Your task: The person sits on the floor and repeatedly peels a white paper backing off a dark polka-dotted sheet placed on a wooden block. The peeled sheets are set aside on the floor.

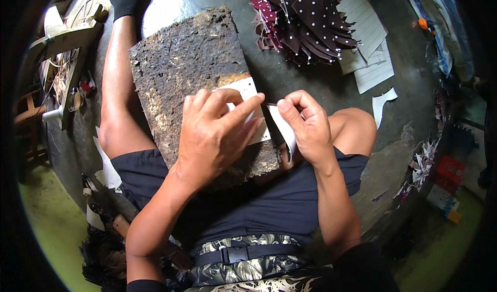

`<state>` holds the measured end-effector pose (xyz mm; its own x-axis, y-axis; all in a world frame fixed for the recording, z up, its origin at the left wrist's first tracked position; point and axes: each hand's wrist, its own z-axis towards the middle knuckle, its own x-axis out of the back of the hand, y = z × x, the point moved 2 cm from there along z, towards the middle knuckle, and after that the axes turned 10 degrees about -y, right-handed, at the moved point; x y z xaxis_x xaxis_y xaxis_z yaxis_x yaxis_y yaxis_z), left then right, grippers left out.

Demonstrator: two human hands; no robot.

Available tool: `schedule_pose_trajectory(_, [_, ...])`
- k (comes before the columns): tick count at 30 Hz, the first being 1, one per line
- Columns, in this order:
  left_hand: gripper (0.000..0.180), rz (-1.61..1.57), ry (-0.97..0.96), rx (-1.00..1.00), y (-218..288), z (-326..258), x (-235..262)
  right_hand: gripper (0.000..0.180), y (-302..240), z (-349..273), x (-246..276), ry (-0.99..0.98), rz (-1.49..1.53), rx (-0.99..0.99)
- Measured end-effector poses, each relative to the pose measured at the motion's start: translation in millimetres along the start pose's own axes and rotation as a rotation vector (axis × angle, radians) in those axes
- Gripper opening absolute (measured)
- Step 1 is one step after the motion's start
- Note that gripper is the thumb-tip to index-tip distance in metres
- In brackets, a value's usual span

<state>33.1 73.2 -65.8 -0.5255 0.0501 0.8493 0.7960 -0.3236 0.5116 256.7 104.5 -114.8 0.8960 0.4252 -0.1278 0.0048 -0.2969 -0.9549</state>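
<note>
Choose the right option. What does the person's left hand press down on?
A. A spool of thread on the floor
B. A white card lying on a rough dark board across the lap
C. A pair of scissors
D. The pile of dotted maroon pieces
B: the left hand lies flat on the white card, which rests on the rough dark board over the lap.

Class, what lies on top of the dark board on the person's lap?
A white card lies on the board, pressed by the left hand. That hand covers most of the card, so its middle cannot be seen.
</note>
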Motion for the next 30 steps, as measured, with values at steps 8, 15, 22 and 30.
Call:
schedule_pose_trajectory(8, [0.056,-0.638,-0.182,0.163,51,-27,9,0.024,-52,-37,-33,0.211,-0.015,0.229])
schedule_pose_trajectory(15, [0.018,-1.379,-0.056,0.322,55,-55,13,0.03,-67,-62,-40,0.413,0.359,0.289])
schedule_pose_trajectory(22, [0.025,-1.082,-0.315,0.294,10,-40,50,0.043,-60,-65,-27,0.138,-0.014,0.165])
schedule_pose_trajectory(30, [0.023,-0.393,-0.197,0.089,6,-7,21,0.012,-46,-9,-27,-0.061,-0.128,-0.011])
